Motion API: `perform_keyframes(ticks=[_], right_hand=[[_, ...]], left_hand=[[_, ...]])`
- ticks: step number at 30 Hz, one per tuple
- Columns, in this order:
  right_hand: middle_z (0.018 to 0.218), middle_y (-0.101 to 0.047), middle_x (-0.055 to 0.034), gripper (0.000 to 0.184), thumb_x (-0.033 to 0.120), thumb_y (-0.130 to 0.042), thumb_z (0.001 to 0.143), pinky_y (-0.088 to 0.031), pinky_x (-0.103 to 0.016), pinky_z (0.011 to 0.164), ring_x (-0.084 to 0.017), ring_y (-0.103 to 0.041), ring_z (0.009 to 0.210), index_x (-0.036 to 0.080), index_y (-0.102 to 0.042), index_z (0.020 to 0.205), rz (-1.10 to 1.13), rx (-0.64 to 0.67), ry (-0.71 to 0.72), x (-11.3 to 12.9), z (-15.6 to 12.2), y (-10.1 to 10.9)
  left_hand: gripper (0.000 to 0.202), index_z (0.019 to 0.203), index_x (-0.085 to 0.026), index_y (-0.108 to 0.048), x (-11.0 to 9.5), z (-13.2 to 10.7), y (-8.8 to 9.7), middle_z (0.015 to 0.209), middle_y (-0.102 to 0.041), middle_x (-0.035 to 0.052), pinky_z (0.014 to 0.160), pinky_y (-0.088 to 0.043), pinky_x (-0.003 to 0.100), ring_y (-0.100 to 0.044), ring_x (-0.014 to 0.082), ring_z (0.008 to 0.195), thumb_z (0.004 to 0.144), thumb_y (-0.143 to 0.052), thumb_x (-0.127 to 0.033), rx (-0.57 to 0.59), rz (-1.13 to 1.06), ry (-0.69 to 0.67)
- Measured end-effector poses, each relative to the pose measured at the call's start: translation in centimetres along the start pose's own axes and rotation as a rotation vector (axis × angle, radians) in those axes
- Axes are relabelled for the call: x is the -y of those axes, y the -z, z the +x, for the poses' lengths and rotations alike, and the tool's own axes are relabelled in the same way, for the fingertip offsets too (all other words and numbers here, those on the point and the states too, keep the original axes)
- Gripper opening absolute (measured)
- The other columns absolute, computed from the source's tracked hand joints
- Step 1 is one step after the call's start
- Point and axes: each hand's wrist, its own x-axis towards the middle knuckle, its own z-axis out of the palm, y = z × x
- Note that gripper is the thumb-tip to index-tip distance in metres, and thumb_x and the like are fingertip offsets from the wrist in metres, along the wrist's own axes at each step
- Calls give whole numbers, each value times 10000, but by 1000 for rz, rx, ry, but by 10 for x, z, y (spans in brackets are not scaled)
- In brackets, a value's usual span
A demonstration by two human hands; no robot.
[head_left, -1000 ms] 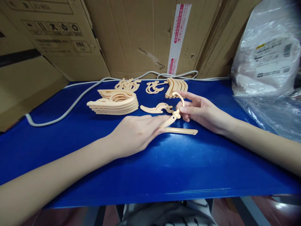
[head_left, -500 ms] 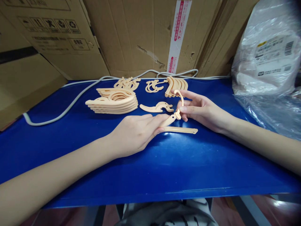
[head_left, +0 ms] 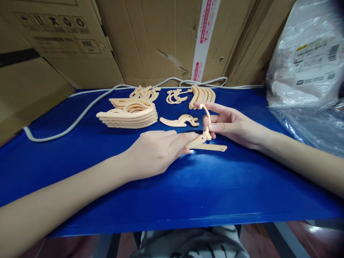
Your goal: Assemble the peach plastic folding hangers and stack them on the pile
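My left hand (head_left: 158, 152) rests on the blue table (head_left: 107, 186), fingers closed over one end of a flat peach plastic arm piece (head_left: 208, 146). My right hand (head_left: 231, 123) pinches a curved peach hook (head_left: 207, 116) between thumb and fingers, its lower end touching the tip of the arm piece. A single curved peach part (head_left: 179, 121) lies just behind the hands.
A stack of peach hanger bodies (head_left: 129, 114) sits at the back left, with small hooks (head_left: 176, 96) and a row of curved pieces (head_left: 202, 95) behind. A white cable (head_left: 77, 120) runs along the back. Cardboard boxes (head_left: 161, 39) form the backdrop; a plastic bag (head_left: 309, 71) stands at right.
The raised end of the arm piece has dropped flatter onto the table, and the hook in my right hand has come down with it. Both hands stay in place.
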Motion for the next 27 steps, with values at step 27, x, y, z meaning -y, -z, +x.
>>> perform_keyframes(ticks=[27], right_hand=[[761, -616, 41, 520, 249, -780, 800, -485, -273, 550, -110, -544, 595, 276, -610, 1291, -240, -125, 50, -1, -2, -1]], left_hand=[[374, 1285, -137, -582, -3, -4, -2, 781, -715, 0, 529, -414, 288, -667, 160, 651, 1076, -308, -283, 100, 193, 20]])
